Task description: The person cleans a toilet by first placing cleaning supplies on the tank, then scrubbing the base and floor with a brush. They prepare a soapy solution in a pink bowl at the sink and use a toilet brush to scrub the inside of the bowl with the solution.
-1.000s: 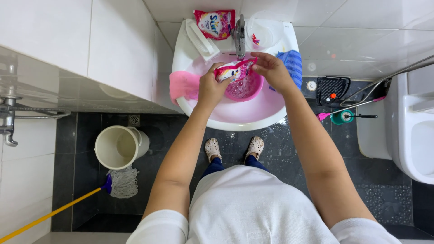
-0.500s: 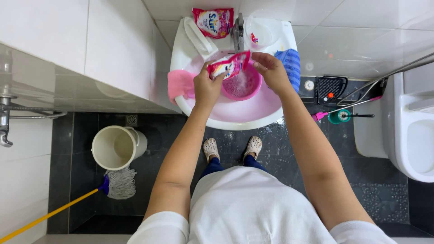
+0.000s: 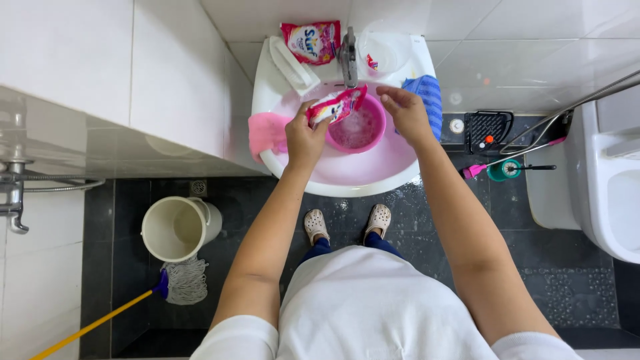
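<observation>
My left hand (image 3: 304, 137) grips a small pink-and-white sachet (image 3: 337, 105), tilted over a pink bowl (image 3: 360, 127) that stands in the white washbasin (image 3: 347, 180) and holds foamy water. My right hand (image 3: 405, 112) hovers just right of the bowl with its fingers apart and nothing in it. The metal tap (image 3: 348, 57) rises behind the bowl.
A larger red detergent pouch (image 3: 311, 40), a white brush (image 3: 292, 63) and a clear tub (image 3: 380, 57) sit on the basin's back rim. A pink cloth (image 3: 265, 130) hangs left, a blue cloth (image 3: 427, 100) right. Below left stand a white bucket (image 3: 177, 228) and mop (image 3: 183, 281); a toilet (image 3: 610, 180) is right.
My right hand has let go of the sachet and drawn away to the right. My left hand now holds the sachet alone, tipped over the bowl.
</observation>
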